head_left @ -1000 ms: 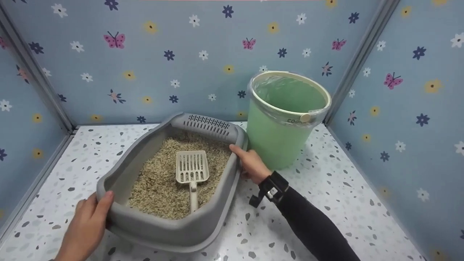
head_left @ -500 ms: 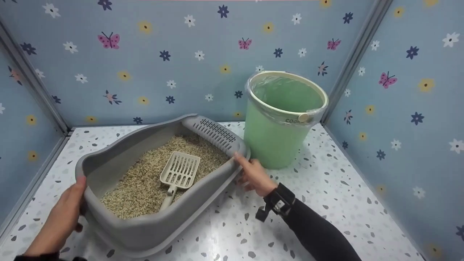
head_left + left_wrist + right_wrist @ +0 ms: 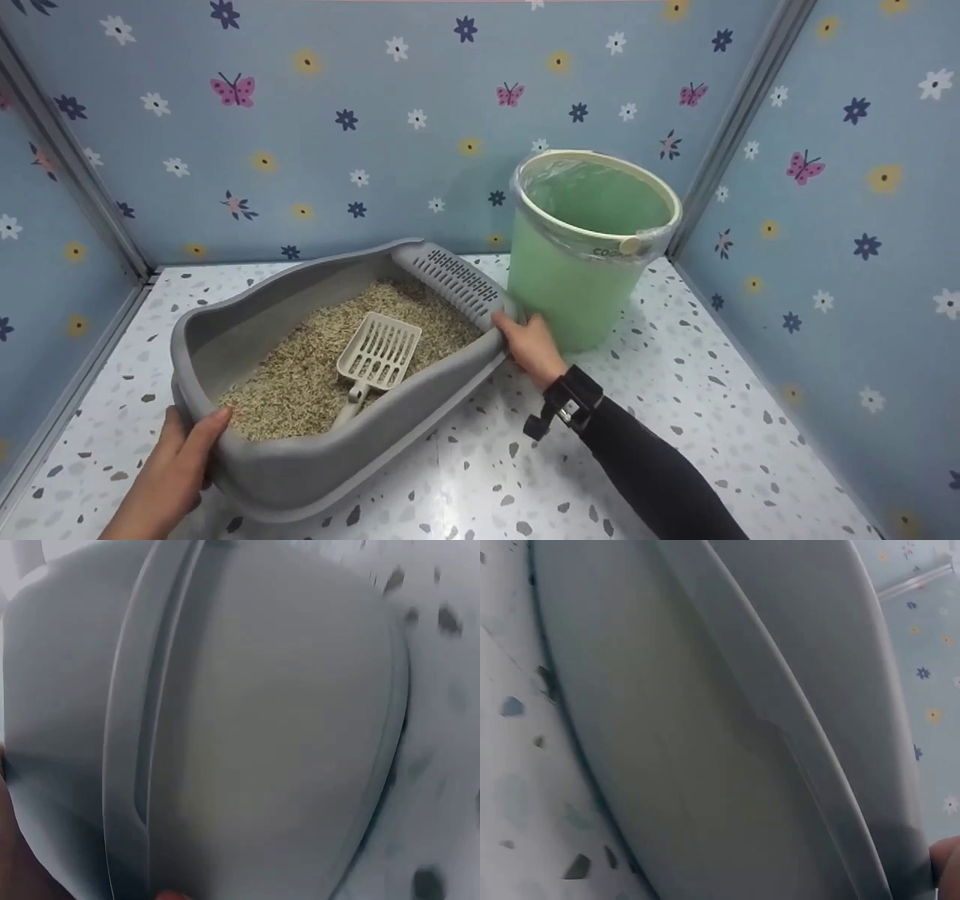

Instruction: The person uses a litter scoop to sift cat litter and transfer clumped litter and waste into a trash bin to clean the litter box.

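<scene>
A grey litter box (image 3: 300,476) stands at an angle on the floor, its slotted step (image 3: 457,281) toward the bin. Inside lies tan litter (image 3: 289,375), with a pale slotted litter scoop (image 3: 397,347) on top, handle toward the near wall. My left hand (image 3: 166,465) grips the box at its near left corner, thumb over the rim. At the far right corner my right hand (image 3: 534,349) holds the rim, thumb on top; its other fingers are mostly hidden. Both wrist views are filled by the box's outer wall (image 3: 277,727), with a bit of thumb (image 3: 949,866) in the right one.
A green bin (image 3: 574,292) with a clear liner and cream ring stands close behind the box's right end. Patterned blue panels (image 3: 420,172) enclose the back and sides. The speckled white floor (image 3: 660,420) extends to the right and in front.
The litter box has turned, its near end swinging left along with my left hand, then slightly back right. The scoop has shifted with it. My right hand stays at the far right corner.
</scene>
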`<state>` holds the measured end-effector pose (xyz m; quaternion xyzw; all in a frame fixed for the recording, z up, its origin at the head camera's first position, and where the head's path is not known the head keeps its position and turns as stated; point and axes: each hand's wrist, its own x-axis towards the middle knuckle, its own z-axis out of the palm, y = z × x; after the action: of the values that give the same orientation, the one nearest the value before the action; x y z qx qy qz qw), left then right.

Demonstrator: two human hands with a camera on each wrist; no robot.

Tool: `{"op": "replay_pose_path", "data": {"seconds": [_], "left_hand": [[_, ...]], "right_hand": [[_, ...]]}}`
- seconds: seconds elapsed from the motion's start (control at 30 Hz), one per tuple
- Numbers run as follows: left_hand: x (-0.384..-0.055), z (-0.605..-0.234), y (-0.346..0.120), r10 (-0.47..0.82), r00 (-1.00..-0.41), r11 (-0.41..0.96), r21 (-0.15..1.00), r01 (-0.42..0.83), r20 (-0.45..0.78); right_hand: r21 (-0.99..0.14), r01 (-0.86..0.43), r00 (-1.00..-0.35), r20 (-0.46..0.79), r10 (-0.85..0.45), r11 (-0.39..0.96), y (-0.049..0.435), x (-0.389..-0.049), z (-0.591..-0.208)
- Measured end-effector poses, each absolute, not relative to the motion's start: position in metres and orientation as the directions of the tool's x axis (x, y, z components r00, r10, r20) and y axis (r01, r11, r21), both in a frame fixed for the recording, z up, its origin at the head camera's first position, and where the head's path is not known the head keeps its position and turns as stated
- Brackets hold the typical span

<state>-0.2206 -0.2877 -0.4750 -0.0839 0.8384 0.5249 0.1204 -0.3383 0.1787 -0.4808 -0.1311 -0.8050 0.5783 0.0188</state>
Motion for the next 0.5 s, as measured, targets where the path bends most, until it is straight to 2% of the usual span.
{"op": "replay_pose_path", "data": {"seconds": [0.17, 0.3, 0.4, 0.5], "left_hand": [[-0.252, -0.482, -0.311, 0.079, -0.975, 0.427, 0.891, -0.155, -0.207], [-0.275, -0.483, -0.329, 0.168, -0.967, 0.428, 0.898, -0.104, -0.192], [-0.276, -0.476, -0.330, 0.173, -0.949, 0.412, 0.894, -0.174, -0.265], [-0.258, -0.466, -0.318, 0.168, -0.904, 0.422, 0.858, -0.294, -0.393]], "right_hand": [[-0.949, 0.219, -0.956, -0.162, 0.243, 0.229, 0.180, -0.298, -0.488], [-0.951, 0.212, -0.969, -0.176, 0.173, 0.226, 0.190, -0.274, -0.489], [-0.936, 0.235, -0.969, -0.206, 0.133, 0.262, 0.202, -0.278, -0.484], [-0.931, 0.244, -0.968, -0.219, 0.121, 0.272, 0.215, -0.298, -0.481]]}}
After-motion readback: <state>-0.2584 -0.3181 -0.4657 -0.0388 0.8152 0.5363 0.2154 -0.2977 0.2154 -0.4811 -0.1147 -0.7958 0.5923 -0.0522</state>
